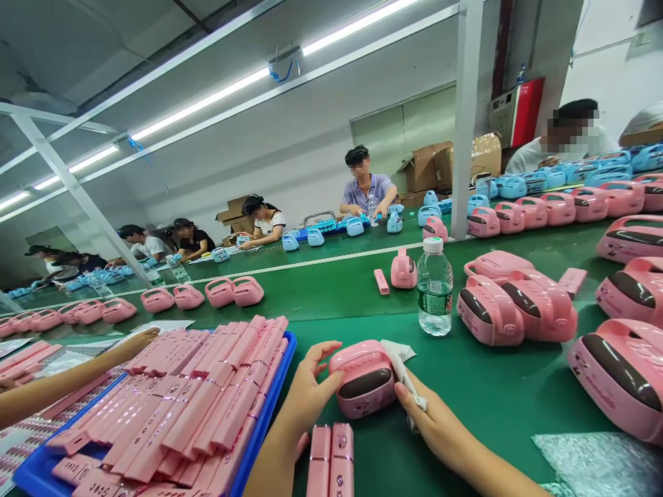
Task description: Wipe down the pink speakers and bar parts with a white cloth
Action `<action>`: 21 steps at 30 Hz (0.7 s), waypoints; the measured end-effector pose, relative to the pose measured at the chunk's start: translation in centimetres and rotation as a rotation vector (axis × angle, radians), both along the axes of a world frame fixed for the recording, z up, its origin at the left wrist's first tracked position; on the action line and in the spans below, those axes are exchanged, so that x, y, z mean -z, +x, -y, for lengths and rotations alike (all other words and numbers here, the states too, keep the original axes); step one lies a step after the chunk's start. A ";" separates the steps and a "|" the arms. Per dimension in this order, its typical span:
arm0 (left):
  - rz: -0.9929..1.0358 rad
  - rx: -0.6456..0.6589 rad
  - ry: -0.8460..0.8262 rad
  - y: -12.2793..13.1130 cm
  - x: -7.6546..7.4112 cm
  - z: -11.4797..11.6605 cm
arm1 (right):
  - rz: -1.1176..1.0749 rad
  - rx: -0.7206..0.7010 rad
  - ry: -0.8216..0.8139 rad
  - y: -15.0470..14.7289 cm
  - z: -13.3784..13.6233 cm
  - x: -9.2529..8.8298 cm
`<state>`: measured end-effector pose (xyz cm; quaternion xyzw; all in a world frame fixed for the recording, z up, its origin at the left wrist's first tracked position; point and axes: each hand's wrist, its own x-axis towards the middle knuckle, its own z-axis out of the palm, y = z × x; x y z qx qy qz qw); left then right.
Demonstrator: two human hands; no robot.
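1. The green workbench [492, 376] is the largest thing. Across it, several people sit behind blue speakers [355, 226].
2. The blue tray [270, 414], on the left, carries a heap of pink bar-shaped pieces [207, 386] with small round marks, too small to read. A co-worker's arm [56, 379] reaches to the far side of the heap.
3. On the right stand more pink speakers [616, 393] with carrying handles and dark oval fronts. The nearest one bears a curly printed word; perhaps it is a brand, but its letters are not clear.
4. The worked speaker [362, 369], also pink, is on the bench between the two hands, with small dark print on its lower front.
5. The water bottle [435, 293] stands upright behind it, with a green label whose name I cannot read.
6. The left hand [313, 383] grasps the left end of this speaker, thumb at the front.
7. The right hand [427, 407] pinches a white cloth [404, 362] against its right end.
8. Two pink bars [330, 459] lie side by side, just in front of this speaker.
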<state>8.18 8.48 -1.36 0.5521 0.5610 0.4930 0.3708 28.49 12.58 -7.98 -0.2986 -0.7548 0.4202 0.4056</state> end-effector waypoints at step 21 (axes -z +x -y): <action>-0.010 0.088 -0.022 0.5 0.0 1.1 | 0.415 0.427 0.796 -2.9 2.1 2.5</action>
